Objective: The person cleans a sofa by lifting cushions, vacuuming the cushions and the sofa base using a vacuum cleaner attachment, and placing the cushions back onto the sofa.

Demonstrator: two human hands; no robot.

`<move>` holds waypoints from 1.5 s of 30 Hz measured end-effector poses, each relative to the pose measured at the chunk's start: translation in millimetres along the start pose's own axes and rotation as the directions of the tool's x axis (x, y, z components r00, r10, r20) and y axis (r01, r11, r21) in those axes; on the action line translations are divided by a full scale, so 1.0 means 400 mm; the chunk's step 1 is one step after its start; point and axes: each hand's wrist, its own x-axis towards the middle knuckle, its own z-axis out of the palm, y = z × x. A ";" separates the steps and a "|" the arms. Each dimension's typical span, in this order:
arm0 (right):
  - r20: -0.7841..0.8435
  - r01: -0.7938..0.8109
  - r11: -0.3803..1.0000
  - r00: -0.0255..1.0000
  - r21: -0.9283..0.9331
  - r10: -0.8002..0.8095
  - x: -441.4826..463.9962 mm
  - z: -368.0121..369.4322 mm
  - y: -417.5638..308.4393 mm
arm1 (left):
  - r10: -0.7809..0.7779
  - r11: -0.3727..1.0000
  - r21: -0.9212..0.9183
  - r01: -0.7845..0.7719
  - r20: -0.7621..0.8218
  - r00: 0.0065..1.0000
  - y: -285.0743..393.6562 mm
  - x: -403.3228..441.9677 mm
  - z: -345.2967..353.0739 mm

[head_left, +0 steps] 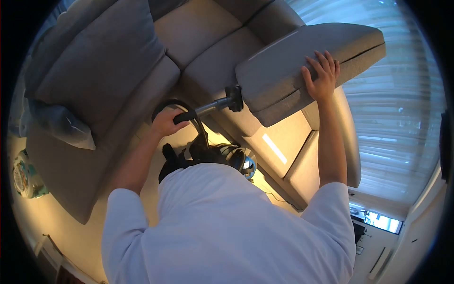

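My left hand (166,122) is wrapped round the black handle of a vacuum cleaner wand (208,109). The wand's dark nozzle (234,98) touches or nearly touches the near left end of a raised grey sofa cushion (283,61). My right hand (323,78) lies with its fingers spread on that cushion, which is tilted above the sofa seat. From the handle a black hose (202,132) curves down towards my body.
A grey sofa (213,52) wraps round in front, with a large back cushion (104,61) at left. A plastic-wrapped pillow (66,124) lies there. The blue vacuum body (249,166) stands on the floor. Sheer curtains (392,109) hang at right. A patterned round object (27,175) is far left.
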 end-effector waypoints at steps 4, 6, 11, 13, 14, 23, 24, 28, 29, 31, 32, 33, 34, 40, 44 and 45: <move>0.016 -0.003 1.000 1.000 -0.004 0.003 -0.012 -0.011 0.010 | -0.132 0.989 0.076 0.129 0.037 0.991 0.023 0.005 -0.004; 0.019 -0.008 1.000 1.000 -0.016 0.008 -0.009 -0.005 0.021 | -0.145 0.988 -0.043 0.147 0.038 0.989 0.028 -0.008 -0.010; -0.001 -0.006 1.000 1.000 0.025 0.006 -0.014 0.001 0.028 | -0.189 0.981 0.054 0.187 0.030 0.982 0.029 -0.001 0.020; -0.003 -0.010 1.000 1.000 0.016 0.010 -0.007 0.004 0.027 | -0.393 0.918 0.074 0.389 0.041 0.919 0.027 -0.022 0.009; -0.005 -0.013 1.000 1.000 0.012 0.013 0.000 0.007 0.025 | -0.338 0.941 0.034 0.338 -0.011 0.941 0.014 -0.052 0.003; -0.042 -0.028 0.999 0.999 -0.024 0.027 0.068 0.036 -0.022 | 0.193 0.965 -0.169 -0.202 -0.068 0.979 0.347 -0.178 -0.114; -0.052 -0.029 0.999 0.998 -0.027 0.027 0.081 0.042 -0.024 | 0.193 0.966 -0.159 -0.201 -0.068 0.979 0.337 -0.170 -0.106; -0.053 -0.034 0.999 0.998 -0.035 0.032 0.102 0.040 -0.029 | -0.016 0.999 -0.049 0.009 -0.158 0.987 0.191 -0.220 0.013; -0.049 -0.027 0.999 0.998 -0.021 0.026 0.107 0.045 -0.029 | -0.125 0.986 -0.126 0.107 -0.150 0.981 0.155 -0.244 0.013; -0.047 -0.021 1.000 0.999 -0.017 0.020 0.104 0.053 -0.026 | -0.234 0.951 -0.232 0.207 -0.099 0.967 0.162 -0.252 -0.004; -0.055 -0.021 1.000 0.998 -0.010 0.020 0.103 0.050 -0.030 | -0.110 0.981 -0.173 0.084 -0.146 0.983 0.183 -0.249 -0.027; -0.064 -0.021 1.000 0.998 -0.001 0.021 0.106 0.051 -0.033 | 0.016 0.994 -0.107 -0.037 -0.184 0.983 0.211 -0.234 -0.053; -0.075 -0.024 1.000 0.997 -0.013 0.023 0.107 0.053 -0.037 | -0.009 0.995 -0.097 -0.004 -0.133 0.991 0.240 -0.209 -0.064; -0.345 0.100 0.993 0.936 0.066 -0.072 0.039 0.104 -0.031 | -0.246 0.966 -0.092 0.240 -0.050 0.968 0.125 -0.245 0.036; 0.000 0.130 0.974 0.991 0.187 -0.132 -0.081 0.114 -0.186 | -0.298 0.954 -0.049 0.296 -0.037 0.954 0.113 -0.258 0.030; -0.239 0.236 0.939 0.955 0.251 -0.176 -0.072 0.057 -0.249 | -0.243 0.967 -0.095 0.238 -0.047 0.969 0.128 -0.250 0.017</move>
